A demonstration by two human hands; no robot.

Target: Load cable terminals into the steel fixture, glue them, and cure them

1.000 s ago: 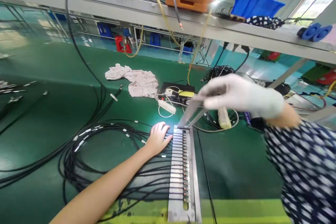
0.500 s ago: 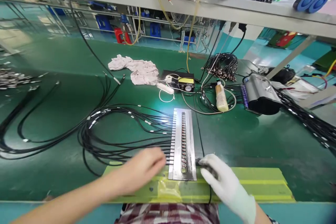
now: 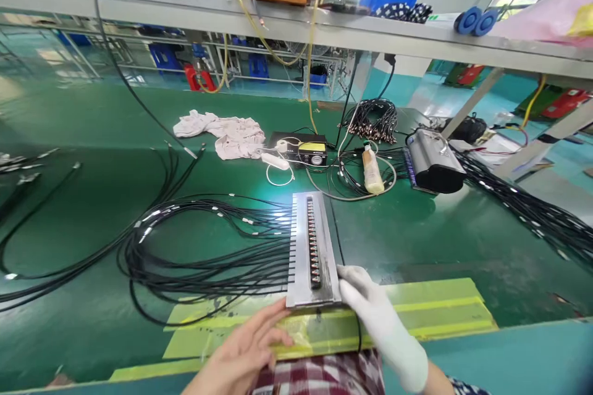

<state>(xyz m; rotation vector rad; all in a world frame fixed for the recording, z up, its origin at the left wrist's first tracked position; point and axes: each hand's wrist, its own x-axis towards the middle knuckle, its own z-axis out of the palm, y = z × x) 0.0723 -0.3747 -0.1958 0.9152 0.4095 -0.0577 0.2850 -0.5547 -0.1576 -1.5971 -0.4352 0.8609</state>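
A flat metal fixture (image 3: 300,259) with a slotted left edge and a row of small copper-coloured ends along its middle lies on the green bench. Many black cables (image 3: 222,253) run from its left edge into a loose coil. Bare, with its fingers apart, my left hand (image 3: 252,345) has its fingertips at the fixture's lower left corner. My right hand (image 3: 377,315), in a white glove, rests against the fixture's lower right edge; its fingertips are partly hidden, and whether they grip anything is unclear. A thin black cord passes beneath that hand.
Yellow-green tape (image 3: 435,305) covers the bench's front edge. Beyond the fixture are a white cloth (image 3: 238,136), a black box (image 3: 296,148), a bottle (image 3: 372,171) and a silver device (image 3: 433,160). A metal shelf beam (image 3: 278,21) crosses above.
My left hand has moved from above the cables down to the fixture's near left corner, its fingers now spread. My right hand has come against the fixture's right edge. The view has shifted.
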